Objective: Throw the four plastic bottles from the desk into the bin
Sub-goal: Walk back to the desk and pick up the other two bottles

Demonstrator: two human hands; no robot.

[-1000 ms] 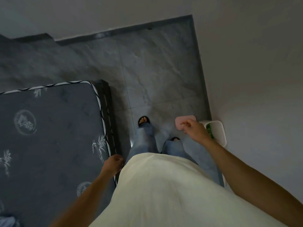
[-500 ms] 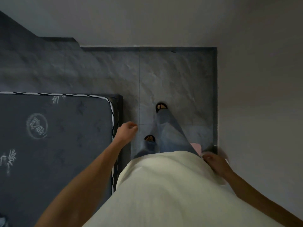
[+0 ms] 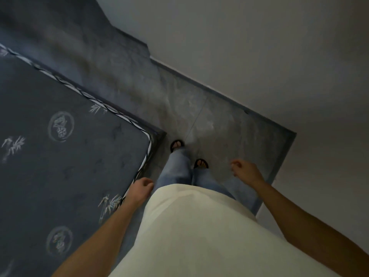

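No bottle, bin or desk shows in the head view. My left hand [image 3: 141,189] hangs beside my hip at the mattress corner, fingers curled loosely, holding nothing. My right hand [image 3: 245,171] is out over the floor to the right of my feet, fingers loosely bent and apart, empty. I look straight down at my cream shirt, blue jeans and black sandals.
A dark grey mattress [image 3: 60,156] with bamboo prints and a striped edge fills the left side. Grey marble floor tiles [image 3: 215,124] run ahead between the mattress and the white wall [image 3: 259,47], which bounds the floor on the right and far side.
The view has turned left, away from the corner. The white bin and the pink lid by my right hand have left the view. My right hand has let go and swung forward, empty.
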